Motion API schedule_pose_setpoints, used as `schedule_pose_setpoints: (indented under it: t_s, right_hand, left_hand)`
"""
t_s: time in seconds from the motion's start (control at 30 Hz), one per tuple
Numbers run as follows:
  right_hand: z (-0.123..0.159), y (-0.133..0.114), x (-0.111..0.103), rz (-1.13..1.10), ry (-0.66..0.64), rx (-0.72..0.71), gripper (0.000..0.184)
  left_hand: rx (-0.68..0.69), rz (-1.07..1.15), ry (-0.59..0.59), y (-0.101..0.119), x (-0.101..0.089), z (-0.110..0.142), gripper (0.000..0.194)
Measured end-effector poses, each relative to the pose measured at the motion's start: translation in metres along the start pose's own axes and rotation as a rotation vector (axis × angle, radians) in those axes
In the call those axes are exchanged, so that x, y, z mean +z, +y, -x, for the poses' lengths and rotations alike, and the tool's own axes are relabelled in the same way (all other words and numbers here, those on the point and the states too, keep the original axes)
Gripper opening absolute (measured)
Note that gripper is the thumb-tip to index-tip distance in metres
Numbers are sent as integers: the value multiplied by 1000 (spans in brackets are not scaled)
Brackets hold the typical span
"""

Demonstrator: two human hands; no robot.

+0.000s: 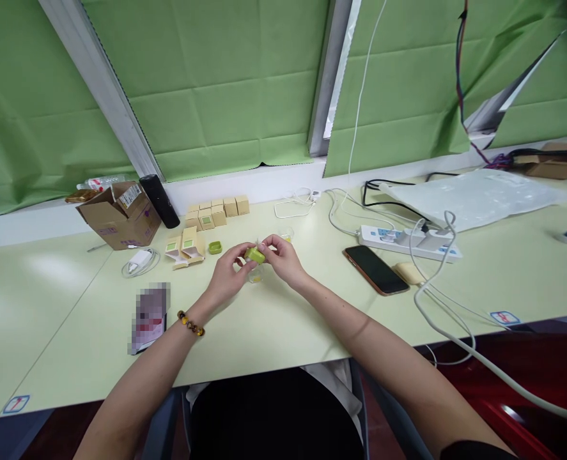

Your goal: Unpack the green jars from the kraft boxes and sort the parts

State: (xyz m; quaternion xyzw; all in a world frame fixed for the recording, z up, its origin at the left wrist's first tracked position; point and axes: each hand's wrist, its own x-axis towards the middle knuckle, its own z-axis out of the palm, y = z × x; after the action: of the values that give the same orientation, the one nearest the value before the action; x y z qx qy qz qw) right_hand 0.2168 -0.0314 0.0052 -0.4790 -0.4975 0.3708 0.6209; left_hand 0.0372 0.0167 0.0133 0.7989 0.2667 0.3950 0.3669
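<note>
A small green square case point(254, 255) is pinched by my left hand point(228, 273), above the pale table. My right hand point(283, 260) closes thumb and forefinger at the case's upper right edge; whether it also grips some small piece there is too fine to see. Just beneath the case stands a small clear round container point(256, 276) with something yellow in it. Past my right fingers sits another clear container point(287, 234), partly hidden. An open green tray-like piece point(215, 247) lies left of my hands, beside opened small cartons point(186, 248).
Several small tan boxes point(218, 211) line the back near a black cylinder point(160, 201) and a cardboard box point(120, 215). A charger point(140, 260) and a phone point(149, 316) lie left. Right are a dark phone point(376, 269), a power strip point(408, 243), loose cables and a plastic bag point(479, 195).
</note>
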Motion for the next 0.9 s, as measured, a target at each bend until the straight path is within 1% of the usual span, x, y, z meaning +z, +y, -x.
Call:
schedule_pose_setpoints:
  t_s: [0.1,0.13,0.17,0.2,0.27,0.3,0.37,0.43,0.5,0.57,0.67,0.77,0.83,0.9]
  right_hand:
    - [1,-3,-1,-44,-36,7,49]
    - [2,-4,-2,-17,-44,-4,46]
    - [2,-4,-4,56,-53,-27,40]
    - [3,-6,-6,175,-65,-60,31]
    - [5,-8,-10,495,-109,-128,11]
    - [6,-10,-12,651,-146,-144,5]
    - [8,-13,-14,871,-238,-130,13]
    - [9,-13,-17,972,-329,-91,19]
    - [9,-9,-19,1015,-391,-65,23]
    - [8,-4,-21,1038,-410,-54,23]
    - [7,2,-22,1041,-415,-54,16]
    - [6,2,-23,994,-426,-74,11]
    - [4,-1,-26,925,-409,-92,11]
    - [-1,-6,-33,810,-333,-114,9]
  left_hand:
    - [-61,133,77,-1,-4,-4,36]
    - [-79,182,116,-2,-7,-6,39]
    - [-99,233,158,-4,-9,-8,42]
    - [-121,284,202,-6,-12,-11,46]
    - [-176,383,279,-13,-17,-14,53]
    - [-208,435,311,-17,-19,-16,56]
    - [-268,540,358,-26,-20,-17,60]
    - [-313,624,380,-35,-20,-17,63]
    - [-338,676,395,-42,-19,-17,65]
    - [-341,702,397,-47,-18,-17,66]
    - [-339,715,369,-51,-17,-16,64]
    - [-345,739,364,-51,-17,-15,63]
    - [-350,752,374,-51,-16,-15,62]
    - [-355,749,379,-51,-17,-15,62]
